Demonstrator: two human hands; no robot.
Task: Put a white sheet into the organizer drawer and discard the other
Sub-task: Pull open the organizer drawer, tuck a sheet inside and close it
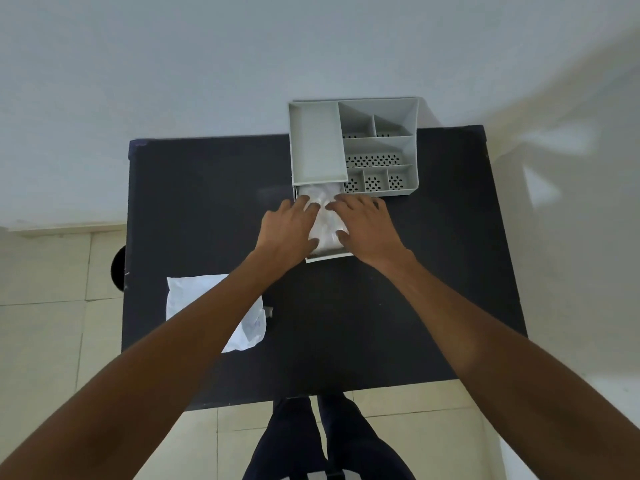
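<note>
- Both bare forearms reach forward and slightly inward over the black table [207, 188], and they meet at the pulled-out drawer [325, 258] of the grey organizer [353, 147].
- The left hand [287, 230] lies palm down on the left side of the drawer, fingers spread and flat, thumb pointing to the middle.
- The right hand [367, 226] lies the same way on the right side, fingers spread toward the organizer body.
- Between the two hands a white sheet [325, 226] sits inside the drawer, crumpled, and both hands press on it; neither hand is closed around it, as far as I can see.
- The fingertips are a little blurred, so the exact contact is not sure.
- The other white sheet [183, 299] lies flat near the left front part of the table, partly hidden under the left forearm, well apart from the organizer.
</note>
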